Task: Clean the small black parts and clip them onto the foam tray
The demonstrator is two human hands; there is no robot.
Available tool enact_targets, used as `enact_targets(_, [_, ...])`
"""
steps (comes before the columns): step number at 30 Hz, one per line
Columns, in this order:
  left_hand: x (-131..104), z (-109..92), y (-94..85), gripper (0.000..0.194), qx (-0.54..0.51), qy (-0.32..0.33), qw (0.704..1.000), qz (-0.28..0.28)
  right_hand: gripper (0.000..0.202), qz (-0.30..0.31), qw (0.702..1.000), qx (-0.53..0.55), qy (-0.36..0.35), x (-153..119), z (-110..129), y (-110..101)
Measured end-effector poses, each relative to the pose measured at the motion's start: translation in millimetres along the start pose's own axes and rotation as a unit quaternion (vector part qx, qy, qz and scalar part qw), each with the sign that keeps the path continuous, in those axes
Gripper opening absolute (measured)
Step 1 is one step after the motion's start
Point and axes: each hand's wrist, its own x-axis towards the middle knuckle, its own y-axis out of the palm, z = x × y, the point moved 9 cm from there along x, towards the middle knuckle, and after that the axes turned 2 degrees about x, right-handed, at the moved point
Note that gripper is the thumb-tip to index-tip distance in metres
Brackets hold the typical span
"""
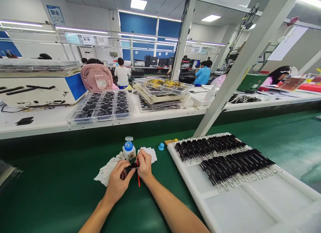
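Two hands meet over one small black part point(130, 167), pinched between them just above the green belt point(62, 192). Left hand point(117, 182) curls under and behind the part, fingers closed on it. Right hand point(144, 164) closes from the far side, fingertips narrow, and carries a thin red stick point(138, 179) that hangs down from the grip toward the wrist. What the stick's tip touches is too small to tell.

Just beyond the grip: a small white bottle with a blue cap point(129, 150), upright, nearly touching the knuckles. Under and left of the grip, a crumpled white cloth point(107, 171); just past the right hand, a few white paper squares point(150, 153). A loose blue cap point(161, 146) lies a little further right.

Right of the grip, well apart: a white tray point(238, 206) with two slanted rows of black parts with wire hooks point(225, 159), tightly packed. The near half of the tray is bare.

Progress, as a judgement: one piece in hand, many racked; I cannot tell whether the racked ones are finished or waiting.

Far side of the belt: clear trays of black components point(105, 107), a pink fan point(96, 77), other workers seated.
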Motion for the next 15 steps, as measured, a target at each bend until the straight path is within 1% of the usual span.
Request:
enact_targets(4, [1.4, -1.0, -2.7, 0.022, -0.005, -0.019, 1.000, -0.008, 0.043, -0.001, 1.000, 0.012, 0.019, -2.5, -1.0, 1.0])
enact_targets(7, [6.6, -0.8, -10.4, 0.023, 0.002, -0.015, 1.000, -0.005, 0.043, 0.007, 0.999, 0.021, 0.030, -3.9, 1.0, 6.0])
enact_targets(10, [10.9, 0.6, -16.1, 0.023, 0.010, -0.002, 1.000, 0.003, 0.044, 0.027, 0.999, 0.040, 0.025, -3.9, 4.9, 11.4])
enact_targets(12, [11.3, 1.8, -16.7, 0.022, 0.015, 0.005, 1.000, 0.008, 0.046, 0.034, 0.998, 0.049, 0.024, -3.7, 5.2, 12.9])
enact_targets(15, [9.2, 3.3, -12.6, 0.020, 0.020, 0.011, 1.000, 0.022, 0.049, 0.024, 0.998, 0.034, 0.045, -3.8, -1.2, 11.1])
